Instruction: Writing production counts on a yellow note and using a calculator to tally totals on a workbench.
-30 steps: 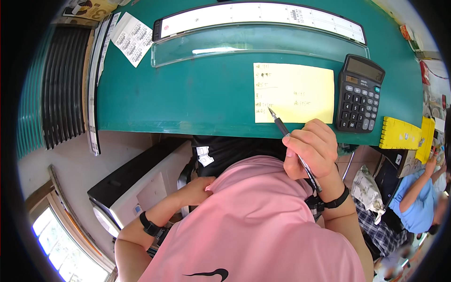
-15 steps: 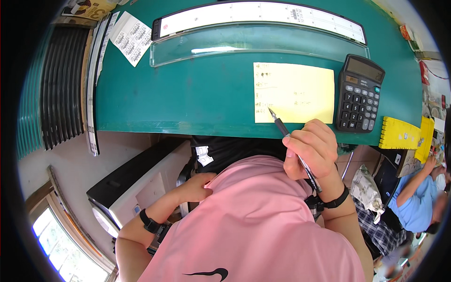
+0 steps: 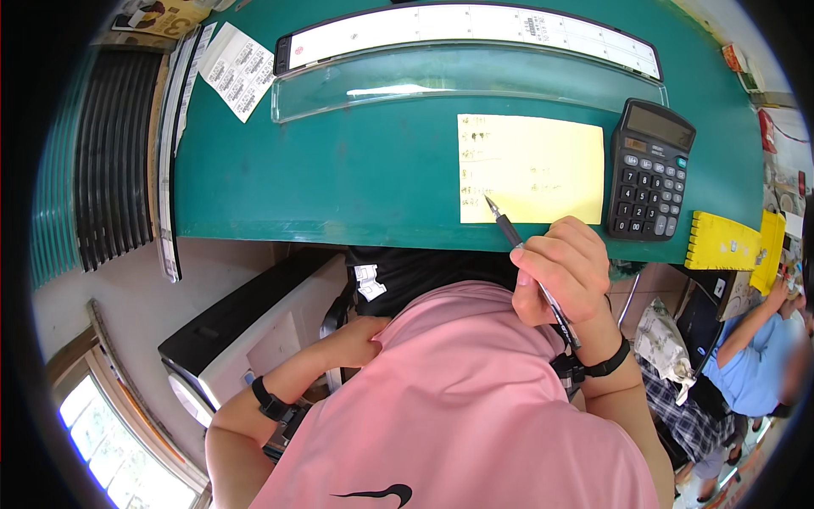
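Observation:
My right hand (image 3: pixel 561 271) is closed round a black pen (image 3: pixel 509 227) just off the front edge of the green table. The pen tip points at the lower left part of a yellow sheet of paper (image 3: pixel 568 161), which has handwritten lines; whether it touches the paper I cannot tell. To the right of the sheet lies a black desk calculator (image 3: pixel 649 174), its display at the far end. My left hand (image 3: pixel 360 341) rests low against the side of my pink shirt, its fingers mostly hidden by the cloth.
Across the back of the green table (image 3: pixel 314 182) lies a long white strip in a black frame, beside a clear plastic cover (image 3: pixel 475 76). A sheet of labels (image 3: pixel 239 71) is at the far left. Yellow plastic pieces (image 3: pixel 725 242) stand at the right edge. A person in blue (image 3: pixel 750 365) sits to the right.
My right hand and the pen have hardly moved. My left hand has slid slightly further behind the shirt cloth. The person in blue has shifted a little.

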Action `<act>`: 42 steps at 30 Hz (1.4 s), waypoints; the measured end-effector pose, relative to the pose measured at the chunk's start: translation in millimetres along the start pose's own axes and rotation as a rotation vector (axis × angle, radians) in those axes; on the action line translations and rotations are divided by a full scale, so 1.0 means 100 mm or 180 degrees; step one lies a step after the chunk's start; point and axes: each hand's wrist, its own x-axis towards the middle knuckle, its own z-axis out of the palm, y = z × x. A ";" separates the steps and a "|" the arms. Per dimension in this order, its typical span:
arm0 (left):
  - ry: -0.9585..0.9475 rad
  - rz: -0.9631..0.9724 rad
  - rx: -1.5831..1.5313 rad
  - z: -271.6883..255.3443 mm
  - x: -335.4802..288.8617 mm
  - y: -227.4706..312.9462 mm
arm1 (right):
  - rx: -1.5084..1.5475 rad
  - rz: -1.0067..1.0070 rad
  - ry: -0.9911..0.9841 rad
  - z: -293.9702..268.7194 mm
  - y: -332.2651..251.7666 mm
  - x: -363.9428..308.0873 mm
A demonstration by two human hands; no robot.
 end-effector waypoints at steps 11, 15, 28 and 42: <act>-0.0165 -0.0289 -0.0271 -0.01 0.03 -0.20 | 0.0048 0.0034 0.0130 -0.01 0.00 -0.01; -0.0632 -0.0582 0.0771 -0.06 -0.03 -0.03 | 0.0090 0.0041 0.0116 -0.02 -0.01 -0.02; 0.2956 0.2639 0.1304 -1.29 0.30 1.79 | 0.0169 0.0065 -0.0065 0.00 0.02 -0.01; 0.3123 0.2636 0.2443 -1.21 0.46 1.87 | -0.0078 0.0241 -0.0317 -0.02 -0.01 0.00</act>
